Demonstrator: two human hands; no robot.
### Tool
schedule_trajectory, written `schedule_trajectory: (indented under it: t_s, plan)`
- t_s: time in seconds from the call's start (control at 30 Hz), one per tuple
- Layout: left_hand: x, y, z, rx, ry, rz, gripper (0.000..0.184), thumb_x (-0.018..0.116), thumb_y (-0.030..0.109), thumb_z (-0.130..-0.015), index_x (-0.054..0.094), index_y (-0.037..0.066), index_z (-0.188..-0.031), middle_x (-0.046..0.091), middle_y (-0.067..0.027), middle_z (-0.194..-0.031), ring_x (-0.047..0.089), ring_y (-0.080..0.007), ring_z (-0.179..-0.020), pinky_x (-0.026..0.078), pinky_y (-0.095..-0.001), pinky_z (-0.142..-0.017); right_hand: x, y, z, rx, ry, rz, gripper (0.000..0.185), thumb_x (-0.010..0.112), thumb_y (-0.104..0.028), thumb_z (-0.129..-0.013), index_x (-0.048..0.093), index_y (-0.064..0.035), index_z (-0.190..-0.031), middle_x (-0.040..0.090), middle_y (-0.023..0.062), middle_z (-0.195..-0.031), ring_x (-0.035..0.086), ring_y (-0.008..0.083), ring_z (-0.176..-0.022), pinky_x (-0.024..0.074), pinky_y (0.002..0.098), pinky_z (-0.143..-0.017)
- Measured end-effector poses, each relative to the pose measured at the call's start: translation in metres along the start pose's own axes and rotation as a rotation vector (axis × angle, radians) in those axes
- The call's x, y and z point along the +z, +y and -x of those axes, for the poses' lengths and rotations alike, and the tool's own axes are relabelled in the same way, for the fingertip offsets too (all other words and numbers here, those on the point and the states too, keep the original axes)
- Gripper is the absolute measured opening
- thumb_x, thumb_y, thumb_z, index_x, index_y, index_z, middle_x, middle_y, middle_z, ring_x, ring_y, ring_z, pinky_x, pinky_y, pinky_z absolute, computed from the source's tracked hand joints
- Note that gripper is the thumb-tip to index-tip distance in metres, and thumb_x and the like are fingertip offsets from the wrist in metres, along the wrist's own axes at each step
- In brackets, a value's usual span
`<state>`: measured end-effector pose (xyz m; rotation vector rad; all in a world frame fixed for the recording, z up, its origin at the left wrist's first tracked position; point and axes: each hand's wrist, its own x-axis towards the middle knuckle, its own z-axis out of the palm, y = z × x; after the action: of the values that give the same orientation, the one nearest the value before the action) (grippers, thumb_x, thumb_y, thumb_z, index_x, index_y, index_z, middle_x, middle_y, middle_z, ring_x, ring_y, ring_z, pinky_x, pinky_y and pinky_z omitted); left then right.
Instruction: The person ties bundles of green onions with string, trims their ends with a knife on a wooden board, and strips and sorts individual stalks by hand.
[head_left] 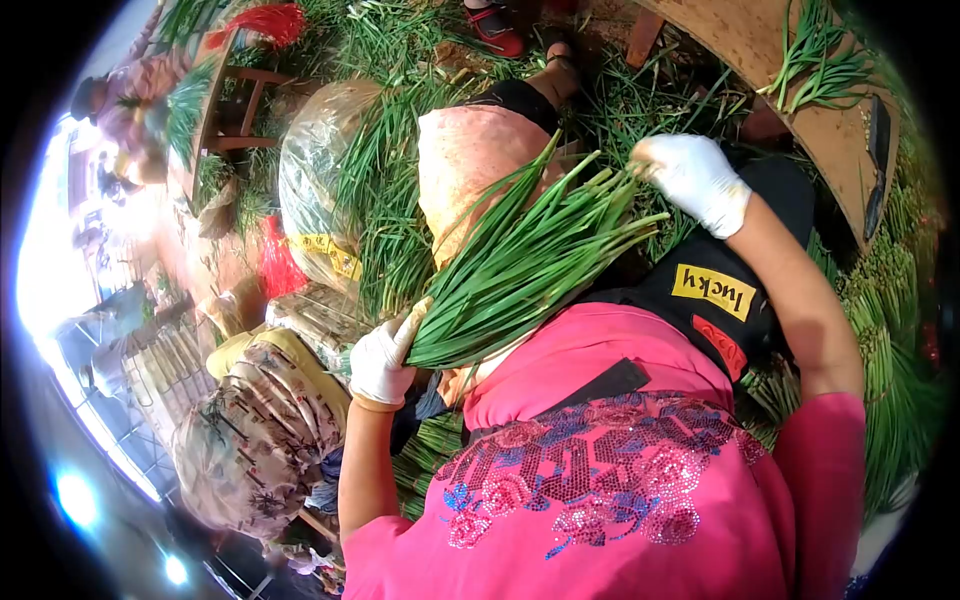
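Observation:
A large bunch of chives [535, 265] lies slantwise above my lap, its leafy tips to the left and its pale stem ends to the upper right. My left hand [382, 362], in a white glove, is closed around the leafy end. Just beyond the stem ends is my right hand [690, 180], also gloved in white. Its fingers are bent together in a pinch, and whatever is between them is too small to make out. A pale orange cloth [475, 165] covers my leg beneath the bunch.
More loose chives [385, 200] are heaped beside a clear plastic bag [315, 175]. A wooden board [750, 35] at upper right carries a small bunch of greens [825, 65]. Cut greens litter the floor. A person in a patterned top [255, 435] sits close on the left.

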<state>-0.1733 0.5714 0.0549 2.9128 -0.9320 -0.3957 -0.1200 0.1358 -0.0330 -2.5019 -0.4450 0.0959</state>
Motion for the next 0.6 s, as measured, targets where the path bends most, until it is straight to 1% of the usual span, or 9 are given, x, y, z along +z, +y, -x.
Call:
schedule_trajectory:
  t_s: [0.07, 0.1, 0.17, 0.3, 0.37, 0.43, 0.5, 0.57, 0.6]
  plan:
    - [0.0, -0.001, 0.001, 0.006, 0.013, 0.003, 0.062, 0.066, 0.012, -0.067, 0.053, 0.021, -0.126, 0.064, -0.0083, -0.091, 0.062, -0.028, -0.069, 0.049, -0.037, -0.057, -0.017, 0.028, 0.005, 0.122, 0.1, -0.028, 0.011, 0.056, -0.014, -0.081, 0.058, -0.0046, -0.086, 0.065, 0.0133, -0.081, 0.064, 0.028, -0.076, 0.0515, 0.0336, -0.065]
    - [0.001, -0.001, 0.001, 0.01, 0.018, 0.004, 0.062, 0.066, 0.012, -0.067, 0.053, 0.021, -0.127, 0.064, -0.0084, -0.091, 0.062, -0.028, -0.069, 0.049, -0.037, -0.056, -0.036, 0.032, 0.004, 0.519, -0.278, 0.09, 0.021, 0.059, -0.013, -0.079, 0.059, -0.006, -0.099, 0.064, 0.015, -0.078, 0.064, 0.0306, -0.075, 0.0506, 0.0361, -0.065]
    - [-0.004, 0.001, -0.001, 0.0, -0.008, 0.015, 0.063, 0.067, 0.013, -0.067, 0.052, 0.022, -0.127, 0.064, -0.0085, -0.09, 0.062, -0.0279, -0.068, 0.049, -0.037, -0.055, -0.036, 0.047, 0.014, 0.531, -0.443, 0.512, 0.039, 0.062, -0.014, -0.077, 0.056, -0.0091, -0.116, 0.062, 0.0153, -0.079, 0.062, 0.0315, -0.077, 0.0496, 0.0384, -0.067]
    - [-0.001, -0.001, -0.004, 0.028, 0.006, 0.004, 0.063, 0.067, 0.014, -0.067, 0.052, 0.022, -0.128, 0.064, -0.0085, -0.088, 0.062, -0.0275, -0.067, 0.048, -0.0372, -0.054, -0.055, 0.01, 0.002, 0.274, -0.154, 0.422, 0.046, 0.061, -0.017, -0.077, 0.053, -0.0084, -0.122, 0.062, 0.0129, -0.1, 0.061, 0.0276, -0.09, 0.0497, 0.0378, -0.074]
    - [-0.003, -0.003, -0.005, 0.03, -0.013, -0.02, 0.064, 0.067, 0.013, -0.067, 0.051, 0.022, -0.128, 0.064, -0.0082, -0.087, 0.062, -0.0272, -0.066, 0.048, -0.0373, -0.054, -0.041, -0.006, -0.013, -0.048, 0.111, 0.274, 0.039, 0.061, -0.023, -0.079, 0.059, -0.0087, -0.115, 0.063, 0.0115, -0.102, 0.06, 0.0261, -0.095, 0.0477, 0.0357, -0.083]
    - [-0.009, -0.001, -0.006, 0.019, -0.048, -0.037, 0.064, 0.066, 0.012, -0.067, 0.051, 0.023, -0.128, 0.063, -0.0077, -0.086, 0.061, -0.027, -0.065, 0.048, -0.0371, -0.054, -0.03, -0.041, -0.024, -0.19, 0.202, -0.003, 0.037, 0.06, -0.025, -0.079, 0.06, -0.0088, -0.112, 0.063, 0.0115, -0.1, 0.059, 0.0264, -0.095, 0.0467, 0.0359, -0.084]
    - [-0.014, 0.004, -0.008, 0.019, -0.038, -0.047, 0.065, 0.065, 0.011, -0.067, 0.05, 0.024, -0.129, 0.062, -0.0067, -0.084, 0.06, -0.0263, -0.064, 0.048, -0.0367, -0.053, -0.023, -0.061, -0.019, -0.117, -0.069, -0.093, 0.024, 0.059, -0.023, -0.077, 0.064, -0.0092, -0.097, 0.062, 0.0112, -0.087, 0.061, 0.0286, -0.085, 0.0479, 0.0378, -0.074]
    - [-0.018, 0.007, -0.007, 0.022, -0.04, -0.071, 0.066, 0.064, 0.011, -0.067, 0.05, 0.024, -0.13, 0.061, -0.0058, -0.081, 0.059, -0.0258, -0.062, 0.047, -0.0365, -0.053, -0.017, -0.051, -0.009, -0.146, -0.314, 0.09, 0.012, 0.058, -0.02, -0.075, 0.063, -0.0095, -0.08, 0.059, 0.0102, -0.074, 0.06, 0.0298, -0.073, 0.0471, 0.0383, -0.063]
    - [-0.019, 0.007, -0.005, 0.028, -0.047, -0.09, 0.066, 0.063, 0.011, -0.067, 0.05, 0.025, -0.13, 0.06, -0.0054, -0.08, 0.059, -0.0255, -0.061, 0.047, -0.0365, -0.052, -0.016, -0.043, 0.001, -0.267, -0.093, -0.001, 0.012, 0.056, -0.018, -0.075, 0.057, -0.0089, -0.068, 0.058, 0.0093, -0.069, 0.059, 0.0295, -0.066, 0.0457, 0.0374, -0.056]
